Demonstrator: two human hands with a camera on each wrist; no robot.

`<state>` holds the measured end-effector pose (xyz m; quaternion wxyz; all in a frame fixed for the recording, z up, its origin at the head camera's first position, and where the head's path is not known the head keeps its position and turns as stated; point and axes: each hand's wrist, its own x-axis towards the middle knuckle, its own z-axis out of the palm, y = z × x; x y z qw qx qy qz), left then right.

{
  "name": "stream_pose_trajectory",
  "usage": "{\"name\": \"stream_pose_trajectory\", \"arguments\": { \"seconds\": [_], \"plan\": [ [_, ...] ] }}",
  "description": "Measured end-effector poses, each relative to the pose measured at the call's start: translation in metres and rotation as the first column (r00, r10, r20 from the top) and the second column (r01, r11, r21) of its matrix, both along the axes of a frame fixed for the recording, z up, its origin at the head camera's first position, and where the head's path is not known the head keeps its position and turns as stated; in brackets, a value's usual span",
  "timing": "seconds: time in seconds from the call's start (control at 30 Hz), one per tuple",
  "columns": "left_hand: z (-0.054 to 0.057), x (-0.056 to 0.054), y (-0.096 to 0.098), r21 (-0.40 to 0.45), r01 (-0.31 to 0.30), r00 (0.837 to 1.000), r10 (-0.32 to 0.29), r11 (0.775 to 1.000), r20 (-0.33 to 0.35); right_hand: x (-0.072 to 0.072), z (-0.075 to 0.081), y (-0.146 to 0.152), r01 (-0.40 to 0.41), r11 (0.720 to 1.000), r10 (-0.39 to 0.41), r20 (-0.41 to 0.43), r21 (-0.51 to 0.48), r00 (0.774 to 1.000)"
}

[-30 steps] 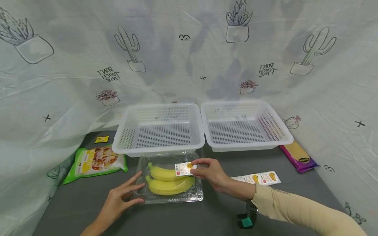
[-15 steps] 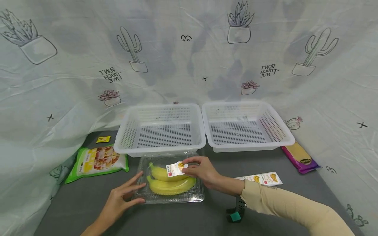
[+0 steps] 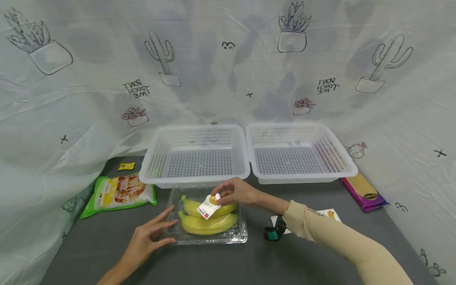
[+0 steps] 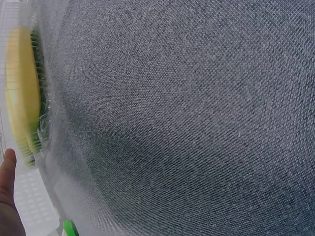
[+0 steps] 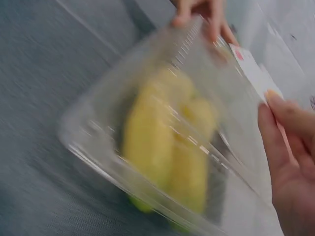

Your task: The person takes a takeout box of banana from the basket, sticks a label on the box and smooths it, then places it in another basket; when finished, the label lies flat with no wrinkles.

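Observation:
A clear plastic clamshell box lies on the dark table with yellow bananas inside it. My left hand rests against the box's left side, fingers spread and fairly straight. Between thumb and fingers, my right hand pinches a white label printed with bananas. That label hangs tilted over the lid, its free end pointing down and left. In the right wrist view, the label shows beside the lid's edge. The left wrist view catches just a fingertip near the bananas.
Two white perforated baskets stand side by side behind the box. At left lie a green-edged food bag and a small yellow packet. A purple packet sits far right. More labels lie partly under my right sleeve.
My right hand has moved left and slightly up over the box with the label, which has turned from nearly level to a steep tilt. The left hand has stayed at the box's side.

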<state>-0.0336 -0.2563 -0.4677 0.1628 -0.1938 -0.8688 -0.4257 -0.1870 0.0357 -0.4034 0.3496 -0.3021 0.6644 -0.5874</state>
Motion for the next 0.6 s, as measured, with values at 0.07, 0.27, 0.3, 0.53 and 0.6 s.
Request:
{"name": "stream_pose_trajectory", "arguments": {
  "seconds": [0.07, 0.27, 0.3, 0.53, 0.6],
  "plan": [
    [0.0, 0.0, 0.0, 0.007, 0.004, 1.0, -0.004, 1.0, -0.003, -0.008, 0.001, -0.002, -0.061, 0.998, 0.061, 0.004, 0.018, 0.998],
    [0.001, 0.0, 0.001, -0.003, -0.001, 1.0, 0.001, 1.0, 0.0, -0.029, 0.005, -0.012, -0.216, 0.973, 0.213, 0.042, 0.082, 0.976],
    [0.001, 0.001, 0.001, -0.006, -0.005, 1.0, 0.005, 1.0, 0.003, -0.032, 0.005, -0.013, -0.242, 0.967, 0.237, 0.055, 0.086, 0.97],
    [-0.002, 0.0, -0.001, -0.005, -0.007, 1.0, 0.007, 1.0, 0.013, -0.046, 0.008, -0.027, -0.36, 0.928, 0.348, 0.124, 0.096, 0.929],
    [-0.002, -0.001, -0.001, 0.002, -0.001, 1.0, 0.001, 1.0, 0.009, -0.048, 0.009, -0.031, -0.379, 0.92, 0.367, 0.117, 0.099, 0.923]
  ]
}}
